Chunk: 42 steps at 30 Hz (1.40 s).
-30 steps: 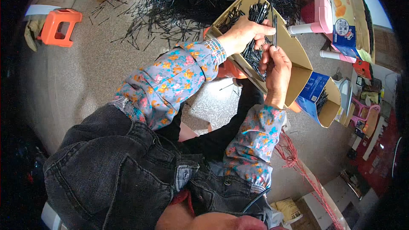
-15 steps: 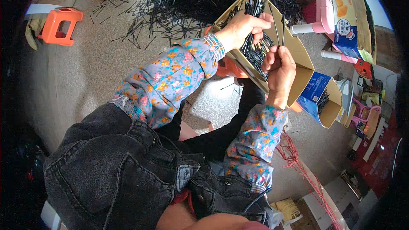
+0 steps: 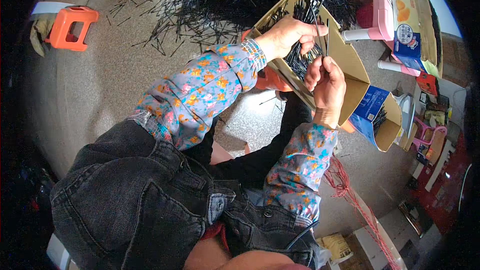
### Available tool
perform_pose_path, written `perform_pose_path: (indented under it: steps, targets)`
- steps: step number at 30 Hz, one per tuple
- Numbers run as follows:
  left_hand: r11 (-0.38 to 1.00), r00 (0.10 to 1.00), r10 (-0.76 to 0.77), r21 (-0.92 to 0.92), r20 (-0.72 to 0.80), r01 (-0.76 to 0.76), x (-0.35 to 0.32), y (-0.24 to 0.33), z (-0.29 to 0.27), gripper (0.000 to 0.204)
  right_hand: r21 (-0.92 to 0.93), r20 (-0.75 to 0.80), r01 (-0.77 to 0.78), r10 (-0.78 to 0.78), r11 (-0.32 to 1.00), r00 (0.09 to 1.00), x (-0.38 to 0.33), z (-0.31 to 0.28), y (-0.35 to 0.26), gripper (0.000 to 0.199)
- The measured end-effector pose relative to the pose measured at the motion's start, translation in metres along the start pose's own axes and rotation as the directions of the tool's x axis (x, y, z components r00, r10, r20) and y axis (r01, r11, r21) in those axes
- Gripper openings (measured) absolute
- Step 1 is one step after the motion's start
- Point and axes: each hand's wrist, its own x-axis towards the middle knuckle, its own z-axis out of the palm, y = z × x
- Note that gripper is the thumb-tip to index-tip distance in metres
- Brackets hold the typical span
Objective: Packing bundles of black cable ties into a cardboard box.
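Observation:
An open cardboard box (image 3: 347,57) full of thin black sticks (image 3: 298,62) is tilted in front of me, beneath both hands. Between the thumb and fingers of my right hand (image 3: 328,84) are a couple of thin black sticks (image 3: 327,45), standing up from the grip. My left hand (image 3: 290,36) is over the box, fingers curled and thumb stretched across the upper part of these sticks. Its thumb and fingers appear closed on them, though the exact contact is partly hidden.
A large heap of black sticks (image 3: 250,0) lies beyond the box, with strays on the floor. An orange stool (image 3: 74,29) is far left. At right are a pink stool (image 3: 382,10), a printed carton (image 3: 407,35), a smaller blue box (image 3: 370,105) and red strings (image 3: 342,185).
My left thumb and fingers have moved slightly right, onto the sticks' upper part. The sticks in my right hand have come closer together and lean more to the left.

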Motion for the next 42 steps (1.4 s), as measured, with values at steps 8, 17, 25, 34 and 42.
perform_pose_path:
  steps: [8, 17, 25, 34, 42]
  targets:
    - [0.999, 0.999, -0.038, -0.017, 0.004, 0.038, -0.008, 0.006, 0.001, 0.02, 0.124, 0.049, -0.029, 0.024, 0.992, 0.999, 0.0, -0.003, 0.006, 0.027]
    - [0.845, 0.929, 0.322, 0.387, 0.182, -0.369, 0.013, -0.018, -0.013, 0.02, -0.07, -0.053, -0.079, 0.075, 0.994, 0.996, -0.018, -0.021, -0.016, 0.029]
    - [0.974, 0.971, -0.224, 0.059, 0.082, 0.219, 0.006, 0.024, -0.023, 0.026, -0.036, 0.154, -0.057, 0.062, 0.998, 0.986, -0.014, -0.027, -0.014, 0.024]
    - [0.777, 0.802, -0.594, 0.308, 0.066, 0.549, -0.016, 0.005, 0.019, 0.029, -0.219, -0.005, -0.128, 0.13, 0.967, 0.992, -0.027, -0.044, -0.022, 0.014]
    - [0.802, 0.857, -0.51, 0.404, 0.079, 0.44, -0.023, 0.011, 0.021, 0.02, -0.247, -0.23, -0.052, -0.007, 0.968, 0.973, -0.015, -0.043, -0.017, 0.012]
